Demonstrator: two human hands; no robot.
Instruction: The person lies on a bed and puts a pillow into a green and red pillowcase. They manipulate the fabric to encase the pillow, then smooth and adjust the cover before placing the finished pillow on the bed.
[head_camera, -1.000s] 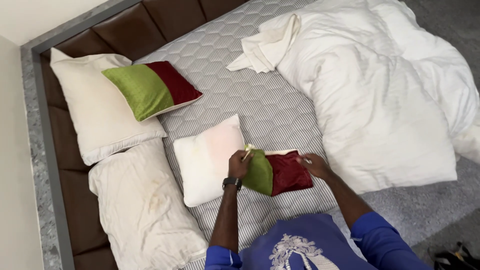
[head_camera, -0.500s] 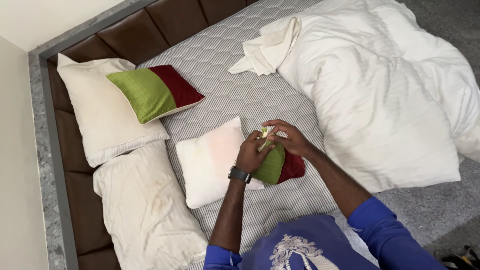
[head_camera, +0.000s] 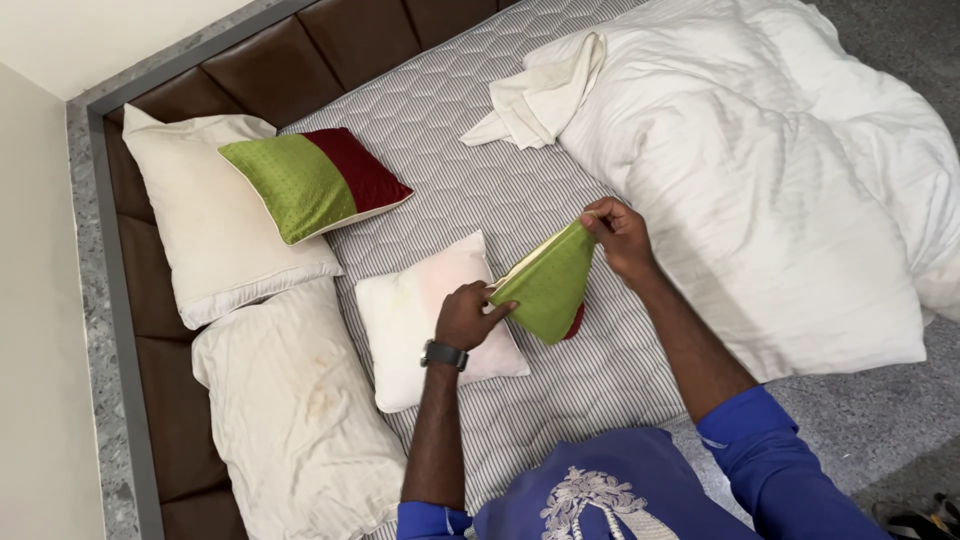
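A bed (head_camera: 470, 170) with a bare striped mattress carries two big white pillows (head_camera: 205, 225) along its head edge, a green-and-red cushion (head_camera: 312, 180) leaning on one, a small white cushion (head_camera: 415, 310) mid-bed, and a crumpled white duvet (head_camera: 760, 190) and sheet (head_camera: 545, 95) toward the foot.

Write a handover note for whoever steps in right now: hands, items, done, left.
Left hand: grips the lower open edge of the green and red cushion cover.
Right hand: pinches the cover's upper corner, holding it up above the mattress.
Bare white cushion insert: lies flat on the mattress under the left hand, outside the cover.
Done: a matching covered cushion rests on the large pillow by the headboard.
Left: insert not yet in the cover. White duvet lies bunched on the right side.
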